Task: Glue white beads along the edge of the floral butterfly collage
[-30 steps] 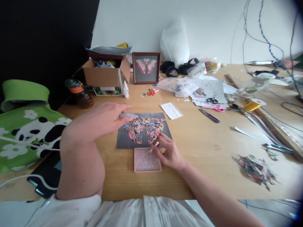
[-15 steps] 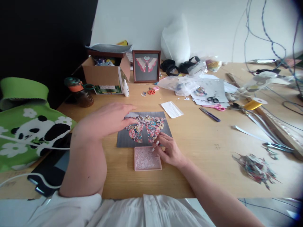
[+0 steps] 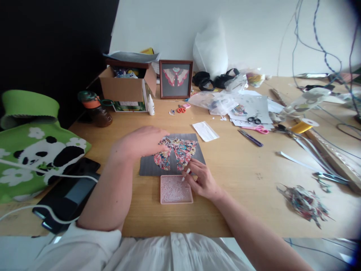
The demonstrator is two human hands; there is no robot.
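Observation:
A grey card (image 3: 146, 167) lies flat on the table, bearing a collar shape of flowered fabric (image 3: 184, 151) with beads or gems along its neckline. My left hand (image 3: 146, 141) hovers across the card's upper left, fingers stretched out, nothing visible in them. At the lower right of the collar, my right hand (image 3: 201, 178) has thumb and fingers closed in a pinch; whatever is between them is too small to make out. Just in front of the card is a pink square tray (image 3: 161, 192) of tiny pale beads, its right corner beside my right hand.
Behind stand a white glue bottle (image 3: 151, 105), a cardboard box (image 3: 121, 88) and a framed collar picture (image 3: 176, 79). Orange scissors (image 3: 181, 109), a white packet (image 3: 205, 131) and a purple pen-like tool (image 3: 250, 138) lie beyond the card. Fabric scraps (image 3: 306, 205) are at right, a green panda bag (image 3: 42, 150) at left.
My left hand has moved right over the card and covers more of the collar's left side. My right hand keeps its place by the tray and collar.

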